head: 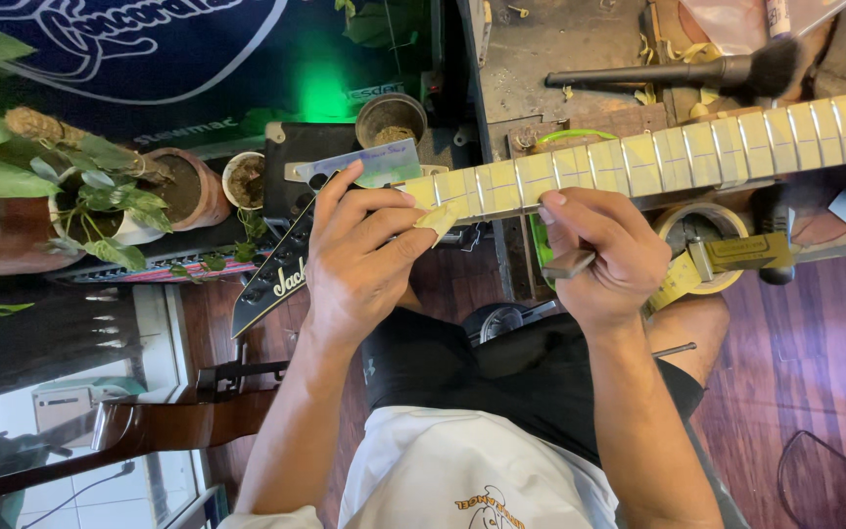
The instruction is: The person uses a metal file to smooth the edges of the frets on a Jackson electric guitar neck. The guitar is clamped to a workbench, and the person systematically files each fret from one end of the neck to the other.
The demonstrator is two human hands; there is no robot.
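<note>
A guitar neck (697, 152) runs across the view, its fretboard covered in strips of pale masking tape between the frets. The black headstock (271, 279) points down-left. My left hand (359, 260) pinches a piece of the pale tape (440, 217) at the end of the neck near the headstock. My right hand (604, 250) rests under the neck, fingers curled around a small flat grey tool (568, 264). A translucent card (369, 162) lies just above my left hand.
A tape roll (712, 250) and a yellow-handled tool sit under the neck at right. A black brush (682, 71) lies on the workbench above. Potted plants (100, 201) stand at left. Another guitar body (139, 431) lies lower left. My legs are below.
</note>
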